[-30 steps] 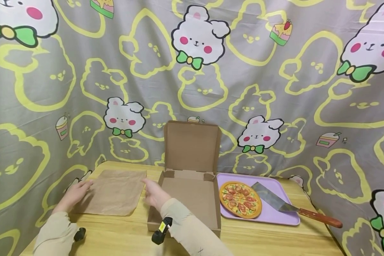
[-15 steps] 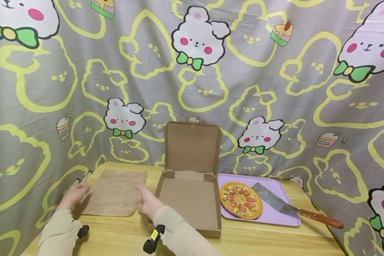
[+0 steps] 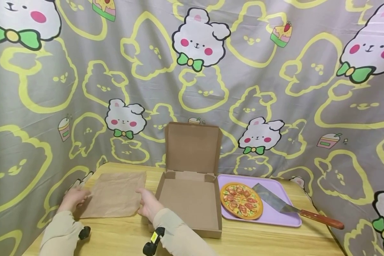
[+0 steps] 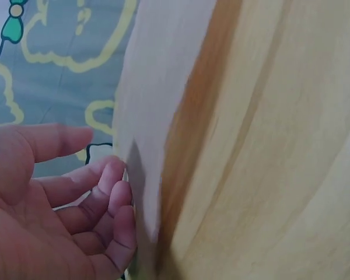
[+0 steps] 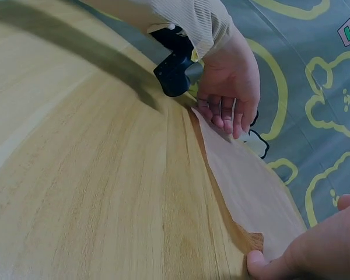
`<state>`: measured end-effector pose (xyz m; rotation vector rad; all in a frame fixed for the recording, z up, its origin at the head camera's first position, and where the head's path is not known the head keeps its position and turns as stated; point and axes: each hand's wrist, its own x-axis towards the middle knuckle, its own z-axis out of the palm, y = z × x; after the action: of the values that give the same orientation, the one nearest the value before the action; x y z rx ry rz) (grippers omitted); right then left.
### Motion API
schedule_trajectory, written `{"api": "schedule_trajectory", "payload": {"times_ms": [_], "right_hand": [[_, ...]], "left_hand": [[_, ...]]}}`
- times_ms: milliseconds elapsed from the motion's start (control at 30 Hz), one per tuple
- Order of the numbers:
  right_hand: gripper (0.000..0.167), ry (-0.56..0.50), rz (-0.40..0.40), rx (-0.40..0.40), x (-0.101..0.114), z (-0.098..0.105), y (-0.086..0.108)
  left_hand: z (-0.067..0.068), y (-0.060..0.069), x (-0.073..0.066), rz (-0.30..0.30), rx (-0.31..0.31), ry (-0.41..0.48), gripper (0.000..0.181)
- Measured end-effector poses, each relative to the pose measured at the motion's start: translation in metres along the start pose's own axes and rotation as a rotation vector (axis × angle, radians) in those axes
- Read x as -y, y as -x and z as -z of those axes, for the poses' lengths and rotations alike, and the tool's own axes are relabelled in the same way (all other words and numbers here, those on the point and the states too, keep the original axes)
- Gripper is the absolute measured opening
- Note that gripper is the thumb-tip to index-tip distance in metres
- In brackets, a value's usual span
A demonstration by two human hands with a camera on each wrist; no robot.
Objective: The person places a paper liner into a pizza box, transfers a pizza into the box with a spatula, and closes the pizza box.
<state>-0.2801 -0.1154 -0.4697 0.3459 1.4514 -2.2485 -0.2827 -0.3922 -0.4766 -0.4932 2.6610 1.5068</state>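
Note:
A flat brown sheet of paper [image 3: 115,195] lies on the wooden table at left, between the two hands. Beside its left edge is my left hand [image 3: 73,200], fingertips loosely bent against the paper's rim and the thumb apart from them in the left wrist view. My right hand [image 3: 149,204] is at the paper's right edge. In the right wrist view, one of its fingers [image 5: 267,263] touches the slightly lifted near corner. The right hand's other fingers are mostly out of that view.
An open cardboard pizza box [image 3: 188,201] stands mid-table with its lid upright. To its right, a purple tray [image 3: 276,221] bears a pizza [image 3: 241,201] and a pizza spatula [image 3: 275,201], whose wooden handle overhangs the tray. A patterned curtain [image 3: 192,89] encloses the table.
My right hand has moved left and slightly toward me, from beside the box to the paper's right edge. The left hand has shifted slightly. The box, tray, pizza and spatula stay put.

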Motion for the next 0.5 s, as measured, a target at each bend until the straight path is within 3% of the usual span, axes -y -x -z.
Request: {"api": "schedule_trajectory", "payload": {"times_ms": [133,333,433,500], "right_hand": [[0.079,0.018,0.0,-0.015,-0.001,-0.0002,0.0006],[0.077,0.024,0.005,-0.027,-0.0028,-0.0008,-0.001],[0.076,0.01,0.016,-0.031,-0.0044,-0.0006,-0.0016],[0.076,0.0,0.026,-0.031,-0.006,-0.0007,-0.0018]], "left_hand": [[-0.0023,0.0005,-0.0017,0.026,-0.029,-0.02,0.028],[-0.0056,0.0034,-0.0071,0.042,-0.048,-0.063,0.071],[-0.0067,0.0024,-0.0093,0.05,-0.025,-0.022,0.061],[-0.007,0.0025,-0.0095,0.044,-0.025,-0.04,0.04]]}}
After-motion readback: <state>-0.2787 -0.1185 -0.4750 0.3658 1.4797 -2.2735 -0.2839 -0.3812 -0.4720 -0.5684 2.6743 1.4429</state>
